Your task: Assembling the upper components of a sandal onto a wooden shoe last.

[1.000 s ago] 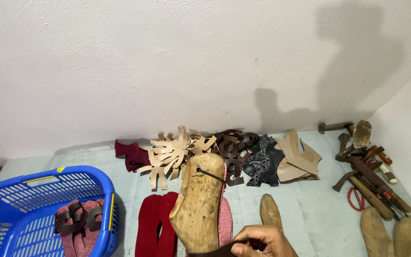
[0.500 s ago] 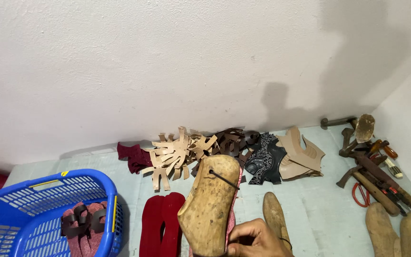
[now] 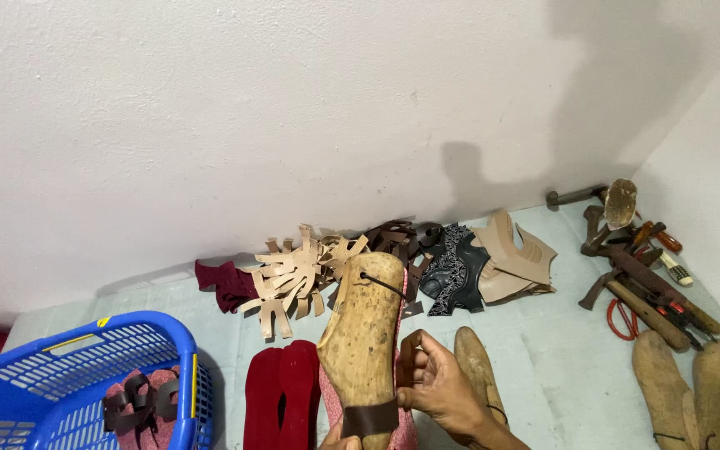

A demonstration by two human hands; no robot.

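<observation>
Hands first: the right hand (image 3: 439, 387) is curled, its fingers (image 3: 414, 367) pressed together against the side of a wooden shoe last (image 3: 362, 333), which stands tilted up at the bottom middle of the view. Of the left hand (image 3: 337, 439) only a small part shows at the lower edge, under the last; I cannot tell how far it is open, though it seems to support the last from below. A brown strap (image 3: 368, 419) goes across the narrow lower part of the last, and a pink patterned sole (image 3: 402, 429) lies behind it.

I think the strap should be pulled flat and even on both sides, with the last held firm so it does not turn.

Just beside the right hand lies another wooden last (image 3: 478, 367) on the pale floor (image 3: 560, 367). Dark red insoles (image 3: 281, 400) lie to the left, then a blue basket (image 3: 85, 367) with strapped sandals (image 3: 139, 400) inside. Near the wall are tan cut leather pieces (image 3: 293, 275), dark uppers (image 3: 452, 267) and, at the right, hammers and tools (image 3: 635, 275) above a pair of lasts (image 3: 689, 387).
</observation>
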